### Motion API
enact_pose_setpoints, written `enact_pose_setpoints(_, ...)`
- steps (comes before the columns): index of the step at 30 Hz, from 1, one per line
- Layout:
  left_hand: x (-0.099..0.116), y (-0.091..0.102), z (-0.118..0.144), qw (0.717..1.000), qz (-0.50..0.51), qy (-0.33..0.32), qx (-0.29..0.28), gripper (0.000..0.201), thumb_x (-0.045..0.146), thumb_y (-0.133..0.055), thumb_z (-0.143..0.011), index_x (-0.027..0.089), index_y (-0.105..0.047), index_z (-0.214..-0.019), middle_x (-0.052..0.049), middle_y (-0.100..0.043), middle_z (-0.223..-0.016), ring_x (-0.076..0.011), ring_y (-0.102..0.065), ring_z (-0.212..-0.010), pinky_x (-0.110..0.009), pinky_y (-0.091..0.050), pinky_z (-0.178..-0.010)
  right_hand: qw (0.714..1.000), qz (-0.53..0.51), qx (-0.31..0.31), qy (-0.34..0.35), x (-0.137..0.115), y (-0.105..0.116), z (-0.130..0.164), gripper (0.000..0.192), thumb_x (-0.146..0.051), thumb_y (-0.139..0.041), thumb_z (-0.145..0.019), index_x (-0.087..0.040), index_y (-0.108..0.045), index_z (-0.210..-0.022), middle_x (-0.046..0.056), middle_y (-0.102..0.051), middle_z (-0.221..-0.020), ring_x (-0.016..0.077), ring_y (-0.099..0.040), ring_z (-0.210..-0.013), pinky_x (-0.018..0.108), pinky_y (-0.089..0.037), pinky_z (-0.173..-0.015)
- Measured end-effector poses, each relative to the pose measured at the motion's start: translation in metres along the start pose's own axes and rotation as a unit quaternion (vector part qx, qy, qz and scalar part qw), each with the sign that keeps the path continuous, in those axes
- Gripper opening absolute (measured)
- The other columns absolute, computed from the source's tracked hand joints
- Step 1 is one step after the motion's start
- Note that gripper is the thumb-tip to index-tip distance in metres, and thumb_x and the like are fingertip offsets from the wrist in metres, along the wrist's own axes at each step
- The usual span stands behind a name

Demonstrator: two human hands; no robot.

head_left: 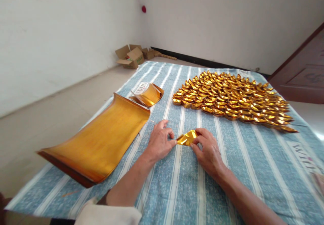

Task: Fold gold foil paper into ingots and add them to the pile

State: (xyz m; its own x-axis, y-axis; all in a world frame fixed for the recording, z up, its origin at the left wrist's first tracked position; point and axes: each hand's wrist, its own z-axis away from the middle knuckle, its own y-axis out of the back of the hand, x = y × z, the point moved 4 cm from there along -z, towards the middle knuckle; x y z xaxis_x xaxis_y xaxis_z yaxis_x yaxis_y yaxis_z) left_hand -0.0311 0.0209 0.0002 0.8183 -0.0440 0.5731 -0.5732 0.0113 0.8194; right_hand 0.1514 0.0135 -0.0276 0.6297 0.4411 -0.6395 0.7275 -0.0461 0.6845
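Both hands pinch a small folded piece of gold foil paper (186, 138) that rests on a blue and white striped cloth (253, 157). My left hand (159, 142) grips its left tip with thumb and fingers. My right hand (208, 150) holds its right side, fingers bent over the fold. To the left lies a thick stack of gold paper sheets (101, 140), its edges curling up. A smaller curled bundle of gold sheets (149, 95) sits beyond it.
Many finished gold folded ingots (233, 100) lie in tight rows at the far right of the cloth. Open cardboard boxes (131, 56) stand on the floor by the white wall. A dark wooden door (303, 73) is at the right.
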Motion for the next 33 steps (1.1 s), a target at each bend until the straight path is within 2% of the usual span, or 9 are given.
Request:
enact_pose_setpoints(8, -0.005, 0.006, 0.0, 1.0, 0.01, -0.025, -0.003, 0.015, 0.005, -0.065, -0.06, 0.02, -0.065, -0.063, -0.007, -0.05, -0.13, -0.032, -0.046, -0.123, -0.051, -0.038, -0.103, 1.0, 0.007, -0.006, -0.005, 0.0, 0.0, 0.0, 0.009, -0.017, -0.058, -0.079, -0.021, -0.057, -0.071, 0.007, -0.057, -0.107, 0.0245, -0.052, -0.101, 0.042, -0.043, -0.085)
enact_pose_setpoints(12, 0.007, 0.003, 0.003, 0.998, 0.036, -0.018, 0.045, 0.008, 0.014, -0.068, -0.067, 0.019, -0.062, -0.066, -0.008, -0.049, -0.132, -0.0304, -0.045, -0.125, -0.05, -0.036, -0.105, 1.0, 0.011, -0.001, 0.002, 0.001, 0.0, 0.0, 0.008, -0.017, -0.059, -0.079, -0.021, -0.057, -0.071, 0.007, -0.057, -0.108, 0.0247, -0.052, -0.101, 0.042, -0.043, -0.086)
enact_pose_setpoints(15, 0.02, -0.008, 0.005, 0.997, 0.01, -0.029, 0.069, 0.021, 0.022, -0.077, -0.064, 0.018, -0.058, -0.072, -0.013, -0.042, -0.139, -0.033, -0.041, -0.127, -0.05, -0.034, -0.104, 1.0, 0.011, 0.0, 0.001, 0.001, -0.001, 0.0, 0.008, -0.019, -0.059, -0.08, -0.021, -0.058, -0.073, 0.008, -0.057, -0.109, 0.0249, -0.052, -0.102, 0.043, -0.043, -0.087)
enact_pose_setpoints(21, 0.021, -0.027, 0.004, 0.997, -0.042, -0.04, 0.057, 0.037, 0.027, -0.078, -0.064, 0.016, -0.054, -0.091, -0.017, -0.036, -0.143, -0.0343, -0.04, -0.127, -0.049, -0.034, -0.101, 1.0, 0.003, -0.001, -0.001, 0.001, 0.0, 0.0, 0.009, -0.019, -0.059, -0.08, -0.021, -0.057, -0.072, 0.007, -0.057, -0.108, 0.0244, -0.052, -0.102, 0.043, -0.043, -0.088)
enact_pose_setpoints(28, 0.014, -0.019, 0.0, 0.998, -0.05, -0.028, 0.025, 0.04, 0.029, -0.078, -0.065, 0.019, -0.056, -0.097, -0.015, -0.034, -0.144, -0.0351, -0.037, -0.13, -0.051, -0.034, -0.102, 1.0, -0.015, 0.011, -0.002, 0.002, 0.001, 0.001, 0.008, -0.018, -0.058, -0.079, -0.021, -0.057, -0.072, 0.007, -0.057, -0.109, 0.0241, -0.053, -0.103, 0.044, -0.043, -0.091)
enact_pose_setpoints(33, 0.011, -0.016, -0.001, 0.999, -0.037, -0.019, 0.025, 0.039, 0.025, -0.078, -0.064, 0.02, -0.058, -0.096, -0.014, -0.035, -0.143, -0.0358, -0.038, -0.129, -0.054, -0.034, -0.102, 1.0, -0.023, 0.018, 0.0, 0.003, 0.002, 0.001, 0.007, -0.018, -0.057, -0.079, -0.021, -0.059, -0.074, 0.008, -0.058, -0.109, 0.0243, -0.053, -0.104, 0.044, -0.043, -0.091)
